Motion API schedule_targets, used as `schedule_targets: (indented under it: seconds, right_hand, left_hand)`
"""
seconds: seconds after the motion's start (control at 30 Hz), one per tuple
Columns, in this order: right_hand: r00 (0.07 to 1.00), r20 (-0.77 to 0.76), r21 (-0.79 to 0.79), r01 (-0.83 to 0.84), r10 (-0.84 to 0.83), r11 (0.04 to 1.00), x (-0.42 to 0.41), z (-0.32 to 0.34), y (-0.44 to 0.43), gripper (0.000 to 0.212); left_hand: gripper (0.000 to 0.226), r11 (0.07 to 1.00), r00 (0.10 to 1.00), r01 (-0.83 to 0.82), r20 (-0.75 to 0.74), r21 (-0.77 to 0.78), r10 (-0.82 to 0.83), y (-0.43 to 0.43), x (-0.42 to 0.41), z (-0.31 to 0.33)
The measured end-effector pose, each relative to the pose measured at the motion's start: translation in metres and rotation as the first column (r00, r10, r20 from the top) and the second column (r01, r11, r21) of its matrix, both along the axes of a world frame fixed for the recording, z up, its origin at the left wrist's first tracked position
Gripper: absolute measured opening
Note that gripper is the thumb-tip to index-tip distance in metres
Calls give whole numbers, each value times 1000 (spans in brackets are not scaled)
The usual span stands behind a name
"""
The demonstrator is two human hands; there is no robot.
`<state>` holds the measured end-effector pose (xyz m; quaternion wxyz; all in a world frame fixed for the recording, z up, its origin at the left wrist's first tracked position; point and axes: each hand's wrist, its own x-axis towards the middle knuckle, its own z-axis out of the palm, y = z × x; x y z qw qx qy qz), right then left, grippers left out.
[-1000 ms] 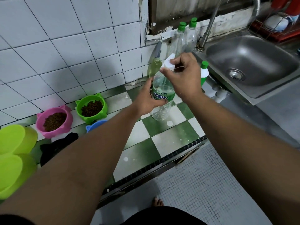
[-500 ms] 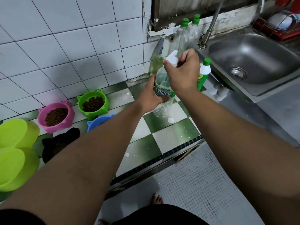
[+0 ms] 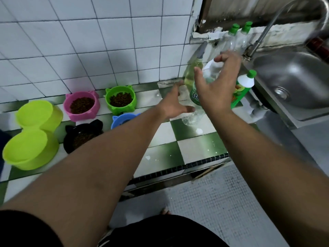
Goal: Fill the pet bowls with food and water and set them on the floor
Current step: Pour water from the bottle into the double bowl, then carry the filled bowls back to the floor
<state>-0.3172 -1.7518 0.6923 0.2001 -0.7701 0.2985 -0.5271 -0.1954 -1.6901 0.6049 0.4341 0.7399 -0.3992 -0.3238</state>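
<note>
A clear water bottle with a green label and a white cap stands on the checkered counter by the wall. My left hand is open just left of it, fingers stretched toward the wall, thumb near the bottle's side. My right hand hovers in front of the bottle's upper half with fingers spread. To the left sit a pink bowl and a green bowl with kibble. A black bowl also holds kibble. My left arm partly hides a blue bowl.
A lime double bowl sits at the counter's left end. Behind the water bottle stand a yellow-green bottle, a soap bottle and two green-capped bottles. A steel sink with faucet lies right. Mosaic floor is below.
Both hands have let go of the water bottle: the left opened off its side and the right lifted off the cap with fingers spread. The view shifted, showing more of the bowls.
</note>
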Motion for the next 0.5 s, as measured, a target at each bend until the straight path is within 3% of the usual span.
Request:
schedule_targets:
  seconds: [0.2,0.33,0.5]
  right_hand:
    - [981,-23,-18,-191,190,981,35,-16,49,34]
    - [944,-98,111,-304,315,946,61,-42,74,34]
    - [872,-226,396,-326,435,859,92,-83,104,40]
  left_hand:
    - [95,988,987,-143,73,-52,146,60,39,3]
    - [79,948,939,-317,137,-16,316,113,66,0]
    - [61,849,836,-527,202,34,510,190,99,-7]
